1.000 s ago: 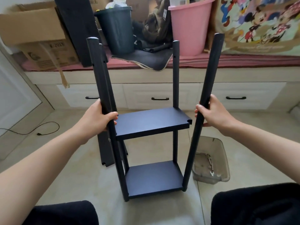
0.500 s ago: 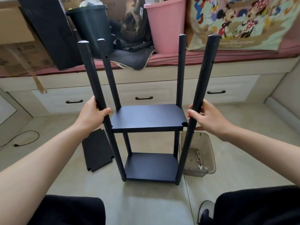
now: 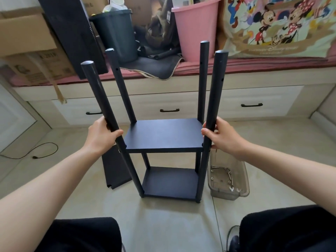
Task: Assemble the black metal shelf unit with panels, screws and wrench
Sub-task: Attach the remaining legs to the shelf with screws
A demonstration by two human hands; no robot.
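while the shelf unit [image 3: 169, 157] stands upright on the floor [image 3: 163, 215] at centre frame, the left hand [image 3: 101, 137] curls around the front post at 9 o'clock and the right hand [image 3: 221, 136] curls around the front post at 3 o'clock. two panels look fitted, low and middle; the post tops stand bare, so an upper panel seems left. a loose panel [image 3: 114, 170] lies at 8 o'clock, a hardware tray [image 3: 228, 179] at 4 o'clock.
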